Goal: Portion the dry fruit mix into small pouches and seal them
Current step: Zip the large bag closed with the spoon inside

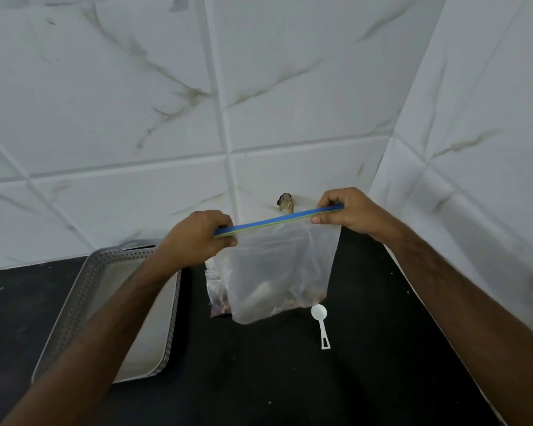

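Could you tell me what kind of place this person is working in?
Most likely a home kitchen corner: marble-look wall tiles meet a dark countertop, where a perforated metal tray and a white measuring scoop lie beside the zip bag of dry fruit.

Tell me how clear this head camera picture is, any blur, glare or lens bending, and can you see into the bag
Head view: wide-angle bending curves the wall tile joints; light is soft and even, no harsh glare. The left hand and right hand pinch the zip strip, reasonably sharp. The hazy bag blurs its dry fruit mix. The white scoop stands out on the dark counter.
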A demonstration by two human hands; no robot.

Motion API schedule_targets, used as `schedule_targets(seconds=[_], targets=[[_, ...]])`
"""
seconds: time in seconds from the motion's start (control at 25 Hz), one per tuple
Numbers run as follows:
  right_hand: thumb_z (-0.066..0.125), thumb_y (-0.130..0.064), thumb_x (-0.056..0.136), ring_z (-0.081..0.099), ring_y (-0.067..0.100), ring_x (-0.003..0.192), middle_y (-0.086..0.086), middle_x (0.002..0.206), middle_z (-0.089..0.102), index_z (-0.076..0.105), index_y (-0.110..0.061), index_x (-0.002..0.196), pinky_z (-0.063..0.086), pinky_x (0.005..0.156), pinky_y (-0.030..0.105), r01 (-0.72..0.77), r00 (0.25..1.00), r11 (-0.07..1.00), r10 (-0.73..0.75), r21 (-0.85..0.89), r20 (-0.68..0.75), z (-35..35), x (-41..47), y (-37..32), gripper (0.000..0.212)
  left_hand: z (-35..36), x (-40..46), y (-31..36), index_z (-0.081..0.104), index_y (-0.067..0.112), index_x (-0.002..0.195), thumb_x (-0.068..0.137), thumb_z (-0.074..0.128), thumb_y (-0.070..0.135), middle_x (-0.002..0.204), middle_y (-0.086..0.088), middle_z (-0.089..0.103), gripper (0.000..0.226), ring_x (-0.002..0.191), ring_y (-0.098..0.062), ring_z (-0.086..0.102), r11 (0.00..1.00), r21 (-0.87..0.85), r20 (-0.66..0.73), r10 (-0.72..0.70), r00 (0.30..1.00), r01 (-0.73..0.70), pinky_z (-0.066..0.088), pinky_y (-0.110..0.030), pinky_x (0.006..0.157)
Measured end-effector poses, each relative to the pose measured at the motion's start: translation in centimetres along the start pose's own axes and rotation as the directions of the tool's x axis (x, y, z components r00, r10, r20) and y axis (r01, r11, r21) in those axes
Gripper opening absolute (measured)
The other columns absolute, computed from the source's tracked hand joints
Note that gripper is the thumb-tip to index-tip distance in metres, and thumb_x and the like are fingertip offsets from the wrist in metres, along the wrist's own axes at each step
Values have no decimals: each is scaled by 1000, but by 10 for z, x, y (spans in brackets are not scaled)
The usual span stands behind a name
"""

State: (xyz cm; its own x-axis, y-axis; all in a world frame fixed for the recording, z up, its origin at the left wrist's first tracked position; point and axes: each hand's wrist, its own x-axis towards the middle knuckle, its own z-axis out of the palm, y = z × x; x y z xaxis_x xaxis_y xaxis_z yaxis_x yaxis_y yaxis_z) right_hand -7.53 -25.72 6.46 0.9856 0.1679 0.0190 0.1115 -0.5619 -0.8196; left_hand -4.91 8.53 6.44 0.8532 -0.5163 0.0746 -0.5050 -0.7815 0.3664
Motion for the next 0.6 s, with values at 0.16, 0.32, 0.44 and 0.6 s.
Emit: schedule_targets(seconds=[0.16, 0.32, 0.44, 0.6], targets=[[79, -28, 80, 66, 22, 88, 6, 90, 70, 66, -14, 87, 59, 76, 31, -88, 983, 743, 173, 664, -63, 13, -9, 18, 20, 19, -18, -17, 71, -1, 98, 93, 67, 17, 85, -6, 74, 19, 75, -15, 70, 461, -878, 43, -198, 979, 131, 55, -22, 71], [72, -1, 89, 68, 21, 117, 7, 125, 72, 63, -8, 128, 55, 101, 37, -168, 985, 796, 113, 581, 131, 71, -27, 45, 40, 76, -23, -9, 75, 5, 104, 99, 57, 27, 103, -27, 74, 29, 89, -37, 75, 111, -986, 68, -392, 917, 120, 61, -47, 80], [71, -7, 92, 70, 20, 111, 8, 116, 75, 71, -8, 116, 52, 105, 42, -269, 958, 841, 283, 469, 42, 104, -37, 65, 24, 100, -26, -10, 66, -4, 115, 103, 56, 31, 104, -21, 73, 38, 90, -32, 73, 86, -991, 47, -502, 864, 104, 59, -46, 80], [61, -10, 98, 66, 36, 101, 21, 108, 70, 66, 1, 114, 52, 97, 53, -217, 901, 506, 434, 835, -29, 113, -37, 64, 20, 114, -41, -11, 68, 14, 116, 89, 71, 47, 106, -3, 76, 43, 96, -21, 71, 357, -912, -5, -504, 863, 203, 58, -25, 70]])
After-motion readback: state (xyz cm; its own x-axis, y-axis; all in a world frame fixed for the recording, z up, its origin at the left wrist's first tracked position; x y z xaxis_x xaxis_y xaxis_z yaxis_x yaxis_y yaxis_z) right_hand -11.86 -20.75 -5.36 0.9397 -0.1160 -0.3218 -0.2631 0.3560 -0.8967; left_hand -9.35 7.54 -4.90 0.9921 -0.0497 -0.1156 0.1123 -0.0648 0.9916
